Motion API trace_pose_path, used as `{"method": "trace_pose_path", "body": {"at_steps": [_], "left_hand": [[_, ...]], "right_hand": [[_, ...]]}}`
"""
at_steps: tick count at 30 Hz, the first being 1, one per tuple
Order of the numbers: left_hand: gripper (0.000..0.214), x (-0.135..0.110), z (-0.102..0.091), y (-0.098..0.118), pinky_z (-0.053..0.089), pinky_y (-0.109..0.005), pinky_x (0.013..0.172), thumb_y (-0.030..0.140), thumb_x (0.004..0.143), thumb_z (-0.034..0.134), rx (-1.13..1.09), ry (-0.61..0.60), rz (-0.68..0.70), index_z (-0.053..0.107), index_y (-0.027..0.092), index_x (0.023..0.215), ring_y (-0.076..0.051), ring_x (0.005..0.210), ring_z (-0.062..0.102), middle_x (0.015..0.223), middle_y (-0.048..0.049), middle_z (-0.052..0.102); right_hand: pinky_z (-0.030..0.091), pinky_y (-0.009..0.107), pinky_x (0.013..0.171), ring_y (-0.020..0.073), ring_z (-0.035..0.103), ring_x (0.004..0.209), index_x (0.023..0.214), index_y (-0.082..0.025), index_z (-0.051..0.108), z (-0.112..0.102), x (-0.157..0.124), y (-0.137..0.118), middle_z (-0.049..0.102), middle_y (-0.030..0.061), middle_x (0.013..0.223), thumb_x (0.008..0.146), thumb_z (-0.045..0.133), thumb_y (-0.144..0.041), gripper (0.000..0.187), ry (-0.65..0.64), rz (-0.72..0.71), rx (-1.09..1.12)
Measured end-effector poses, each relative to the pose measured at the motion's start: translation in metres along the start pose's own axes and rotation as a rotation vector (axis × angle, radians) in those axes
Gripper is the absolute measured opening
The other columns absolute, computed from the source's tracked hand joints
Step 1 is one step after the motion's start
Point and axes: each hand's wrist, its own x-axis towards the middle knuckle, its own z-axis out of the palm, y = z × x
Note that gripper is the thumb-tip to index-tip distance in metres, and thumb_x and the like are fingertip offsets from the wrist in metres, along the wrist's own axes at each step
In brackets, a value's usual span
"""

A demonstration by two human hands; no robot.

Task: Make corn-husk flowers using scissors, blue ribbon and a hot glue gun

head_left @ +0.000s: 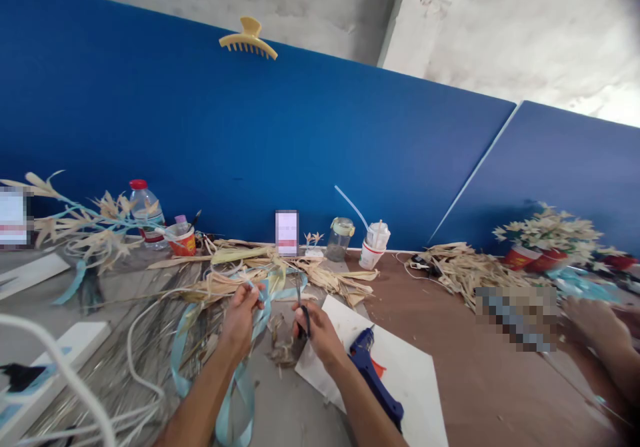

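Observation:
My left hand [241, 318] is closed on a strip of light blue ribbon [235, 394], pinching it near its upper end. The ribbon loops down past my left forearm towards the table's front edge. My right hand [317, 330] is closed round the black handles of a pair of scissors [301, 300], whose blades point up towards the ribbon end. Between my hands lies a small pile of dried husk scraps [281, 348]. A blue glue gun [373, 374] rests on a white sheet [400, 374] beside my right forearm.
Dried straw strips [300, 270] and straw flowers [90, 224] cover the table's back. A water bottle [145, 210], red cup [183, 240], glass jar [340, 237] and straw cup [373, 244] stand along the blue partition [250, 140]. Another person's hand [597, 324] works at the right.

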Motion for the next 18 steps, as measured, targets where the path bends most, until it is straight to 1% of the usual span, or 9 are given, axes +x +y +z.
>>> {"method": "trace_pose_path", "body": {"at_steps": [2,3,5,6,9,11,14,16,18], "left_hand": [[0.031,0.0,0.001,0.005,0.048,-0.029,0.065,0.042,0.061,0.071,-0.091,-0.05,-0.044,0.054,0.02,0.075,-0.013,0.065,0.059,0.084,-0.0008,0.063],[0.031,0.0,0.001,0.007,0.049,-0.03,0.068,0.039,0.059,0.073,-0.148,-0.068,-0.072,0.054,0.02,0.074,-0.014,0.068,0.06,0.086,-0.0011,0.063],[0.03,-0.003,0.003,0.011,0.048,-0.029,0.068,0.033,0.057,0.077,-0.258,-0.107,-0.117,0.053,0.02,0.07,-0.013,0.068,0.06,0.081,0.0005,0.062],[0.028,-0.004,0.003,0.013,0.048,-0.028,0.067,0.03,0.058,0.077,-0.3,-0.132,-0.135,0.053,0.02,0.069,-0.012,0.065,0.058,0.077,0.0017,0.06],[0.025,-0.008,0.004,0.014,0.044,-0.024,0.06,0.027,0.061,0.077,-0.319,-0.201,-0.158,0.054,0.019,0.069,-0.009,0.058,0.052,0.067,0.0043,0.057],[0.025,-0.009,0.005,0.014,0.041,-0.022,0.057,0.029,0.063,0.076,-0.258,-0.205,-0.154,0.055,0.019,0.069,-0.008,0.056,0.051,0.065,0.0051,0.057],[0.025,-0.009,0.007,0.011,0.039,-0.021,0.055,0.034,0.064,0.074,-0.136,-0.173,-0.107,0.054,0.019,0.069,-0.008,0.053,0.049,0.062,0.0059,0.057],[0.024,-0.009,0.008,0.009,0.039,-0.022,0.055,0.035,0.064,0.072,-0.063,-0.146,-0.066,0.054,0.019,0.068,-0.009,0.052,0.049,0.059,0.0059,0.057],[0.023,-0.008,0.009,0.007,0.039,-0.024,0.055,0.036,0.065,0.069,0.02,-0.123,-0.022,0.054,0.019,0.067,-0.01,0.051,0.05,0.055,0.0059,0.056]], "right_hand": [[0.041,0.028,0.061,0.0172,0.055,0.063,0.099,-0.018,0.064,-0.009,0.004,0.001,0.063,0.002,0.069,0.077,0.061,-0.045,0.035,0.075,-0.079,-0.294],[0.042,0.03,0.067,0.0198,0.058,0.072,0.105,-0.019,0.065,-0.012,0.005,0.001,0.065,0.0047,0.078,0.077,0.062,-0.038,0.034,0.106,-0.107,-0.454],[0.043,0.033,0.076,0.0241,0.06,0.086,0.114,-0.019,0.064,-0.014,0.004,0.0,0.065,0.0109,0.096,0.075,0.063,-0.028,0.04,0.158,-0.134,-0.777],[0.043,0.034,0.077,0.0257,0.06,0.09,0.118,-0.019,0.062,-0.015,0.003,-0.001,0.064,0.0136,0.102,0.074,0.063,-0.026,0.044,0.184,-0.129,-0.92],[0.041,0.037,0.078,0.0285,0.062,0.092,0.121,-0.018,0.06,-0.011,0.001,-0.004,0.064,0.0164,0.106,0.074,0.064,-0.026,0.048,0.197,-0.112,-1.221],[0.04,0.038,0.08,0.0279,0.065,0.087,0.122,-0.017,0.058,-0.006,0.001,-0.005,0.069,0.0144,0.096,0.077,0.061,-0.024,0.045,0.151,-0.11,-1.313],[0.04,0.038,0.081,0.0264,0.067,0.08,0.125,-0.015,0.055,0.002,0.003,-0.004,0.073,0.0127,0.085,0.078,0.056,-0.017,0.047,0.07,-0.1,-1.342],[0.041,0.036,0.079,0.0261,0.067,0.081,0.125,-0.016,0.056,0.004,0.004,-0.002,0.074,0.0124,0.086,0.077,0.056,-0.016,0.048,0.015,-0.103,-1.287],[0.042,0.033,0.077,0.0242,0.067,0.083,0.123,-0.018,0.059,0.002,0.006,0.0,0.073,0.0106,0.09,0.076,0.055,-0.015,0.047,-0.027,-0.119,-1.153]]}}
